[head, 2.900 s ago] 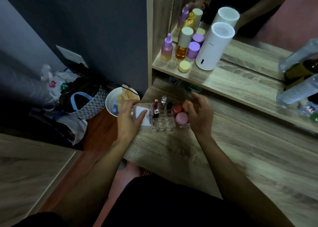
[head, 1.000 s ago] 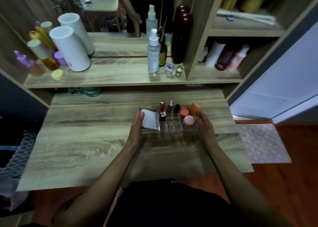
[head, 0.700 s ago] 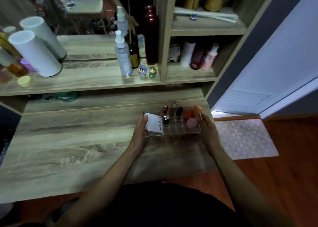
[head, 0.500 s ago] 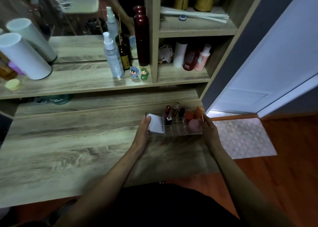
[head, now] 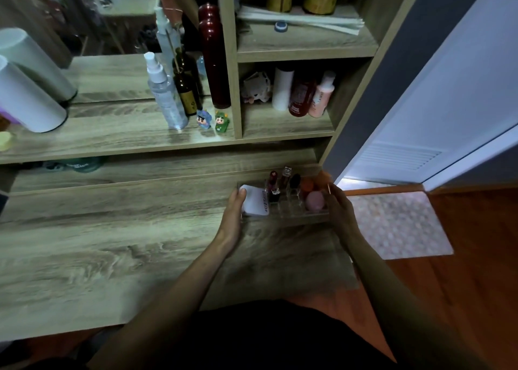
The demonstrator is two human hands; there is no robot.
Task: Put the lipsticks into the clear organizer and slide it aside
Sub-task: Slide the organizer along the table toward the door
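Note:
The clear organizer (head: 291,211) sits on the wooden desk (head: 112,243) near its far right corner. Several lipsticks (head: 273,186) stand upright in its slots, beside a white compact (head: 255,204), orange sponges and a pink round puff (head: 315,200). My left hand (head: 234,212) grips the organizer's left end, thumb on the compact. My right hand (head: 337,212) holds its right end, fingers along the side wall.
A shelf above the desk carries a spray bottle (head: 165,94), a dark bottle, two small figurines (head: 213,120) and a white cylinder (head: 25,97). Cubbies at the right hold more bottles (head: 301,94). A mat (head: 395,224) lies on the floor past the desk's right edge.
Both hands have carried the organizer from the desk's left side across to its right end; over the last second it edged further right and back.

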